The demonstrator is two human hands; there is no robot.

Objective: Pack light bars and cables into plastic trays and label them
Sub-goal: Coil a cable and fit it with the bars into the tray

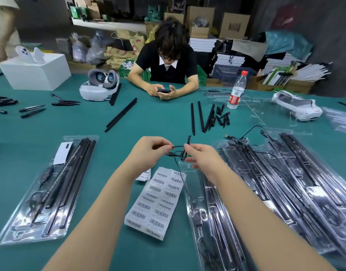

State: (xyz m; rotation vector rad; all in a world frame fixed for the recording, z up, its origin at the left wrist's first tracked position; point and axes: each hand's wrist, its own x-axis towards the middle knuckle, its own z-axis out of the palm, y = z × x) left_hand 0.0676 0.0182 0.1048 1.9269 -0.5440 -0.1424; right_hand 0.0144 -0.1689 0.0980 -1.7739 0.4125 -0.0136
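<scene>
My left hand (148,151) and my right hand (202,158) pinch a thin black cable (181,151) between them above the green table (129,145). The cable is bunched into a small coil at my right fingertips, and one strand trails down into the clear plastic tray (193,194) under my right forearm. That tray holds black light bars (217,222). A white sheet of barcode labels (158,202) lies flat between my forearms. On the left lies a packed tray (49,190) with bars, a cable and a white card.
Several more trays with bars are stacked at the right (297,182). Loose black bars (201,118) and small black pieces lie mid-table beside a water bottle (237,90). A person with a phone (164,90) sits opposite. Two white headsets (99,85) and a white box (35,71) stand further back.
</scene>
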